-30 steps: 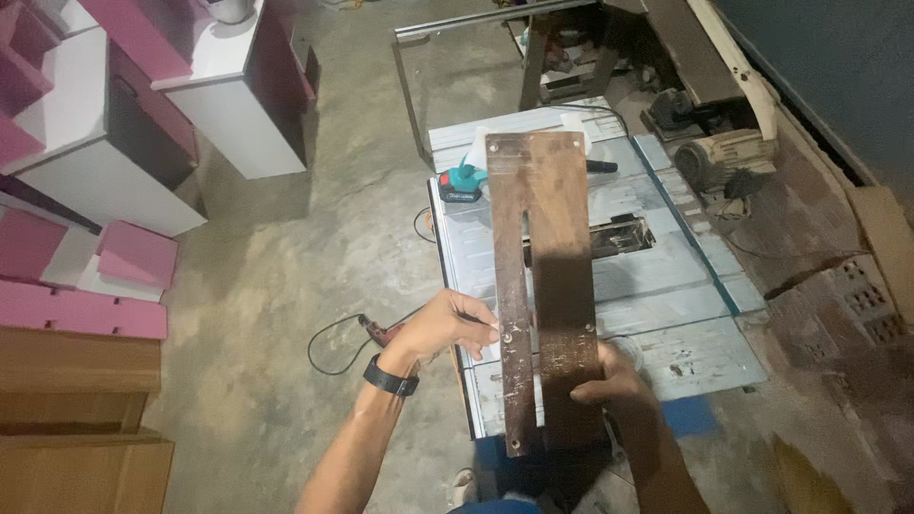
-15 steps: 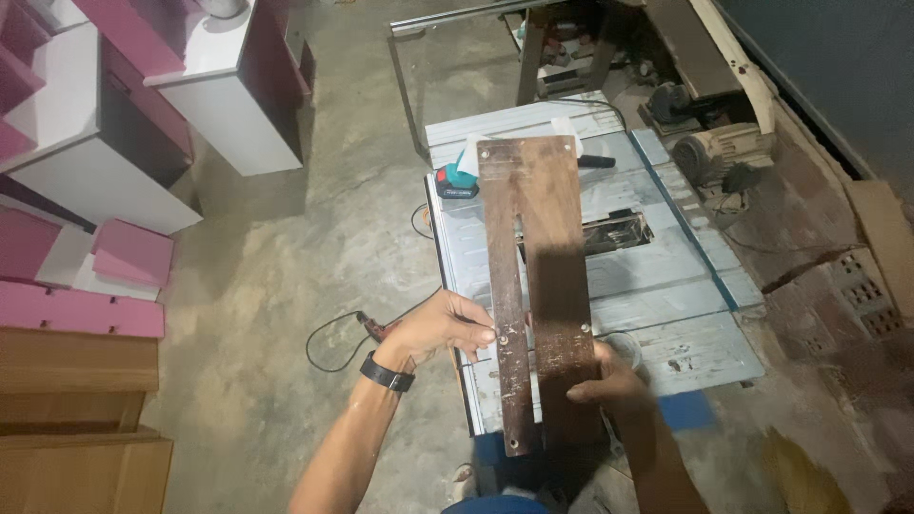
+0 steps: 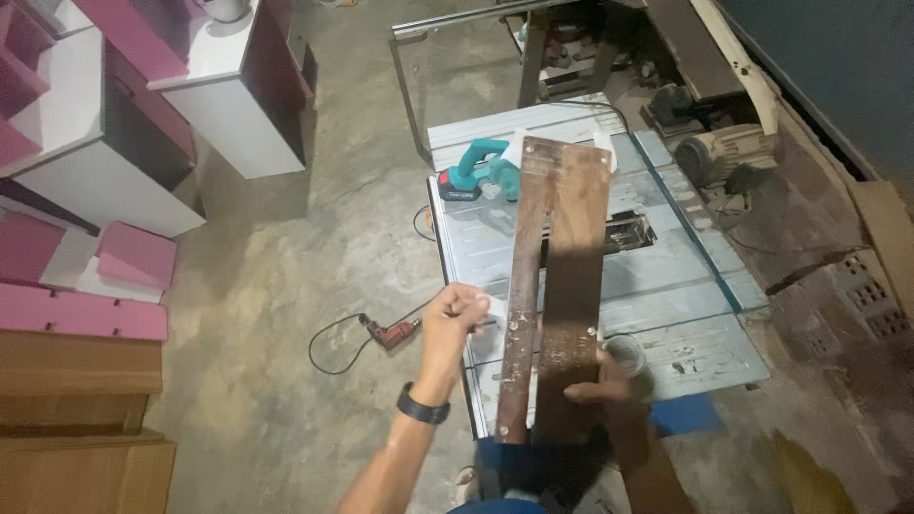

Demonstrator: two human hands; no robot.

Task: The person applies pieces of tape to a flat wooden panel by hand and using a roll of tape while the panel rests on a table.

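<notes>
Plank assembly (image 3: pixel 557 286) lies lengthwise on the table saw surface (image 3: pixel 666 286). Right hand (image 3: pixel 600 390) clamps its near end to steady it, left hand (image 3: pixel 455 319) is clenched around some small tool against its left edge. Teal power tool (image 3: pixel 481 171) sits just left of the plank's far end.

Both hands (image 3: pixel 455 319) steady plank (image 3: pixel 557 286) on saw table (image 3: pixel 666 286).

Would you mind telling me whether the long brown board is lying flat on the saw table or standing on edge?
Flat: the brown board shows its broad face upward along the saw table.
</notes>
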